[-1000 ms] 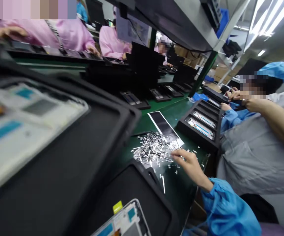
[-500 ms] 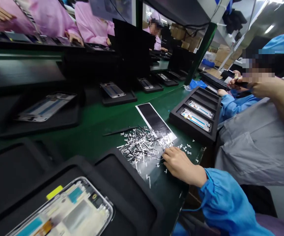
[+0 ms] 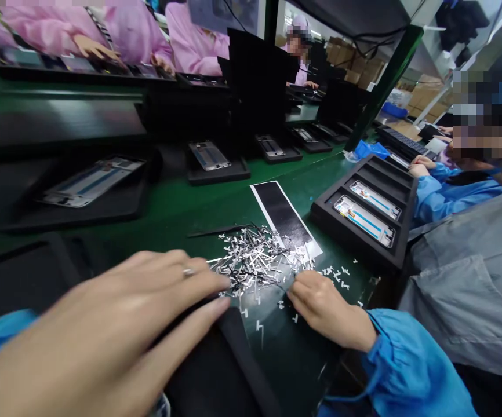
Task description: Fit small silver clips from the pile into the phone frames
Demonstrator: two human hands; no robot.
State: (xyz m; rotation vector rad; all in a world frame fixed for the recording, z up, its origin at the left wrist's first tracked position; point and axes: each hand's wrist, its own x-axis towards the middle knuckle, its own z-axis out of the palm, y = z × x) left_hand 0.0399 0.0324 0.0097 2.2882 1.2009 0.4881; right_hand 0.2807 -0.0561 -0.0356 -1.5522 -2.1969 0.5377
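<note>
My left hand (image 3: 124, 324) reaches across the front from the left, large and close, with its fingers stretched out and nothing seen in them. Its fingertips are near the left edge of a heap of black and white strips (image 3: 251, 255). Below it lies a black foam tray (image 3: 216, 365); the phone frame (image 3: 163, 406) there is almost wholly hidden. At the heap's right edge my right hand (image 3: 320, 304) is closed low over the table, fingers pinched. A thin dark tip shows by them, too small to name. A black sheet with white borders (image 3: 281, 208) lies behind the heap.
On the right stands a black foam tray (image 3: 350, 231) with two phone frames in its slots. Further phone frames on black trays (image 3: 210, 155) line the back. A green post (image 3: 385, 87) rises behind. A co-worker in grey (image 3: 472, 278) sits close on the right; others in pink work opposite.
My left hand has come into view from the left, over the tray with the phone frame. My right hand stays by the heap, still closed. The view has shifted slightly.
</note>
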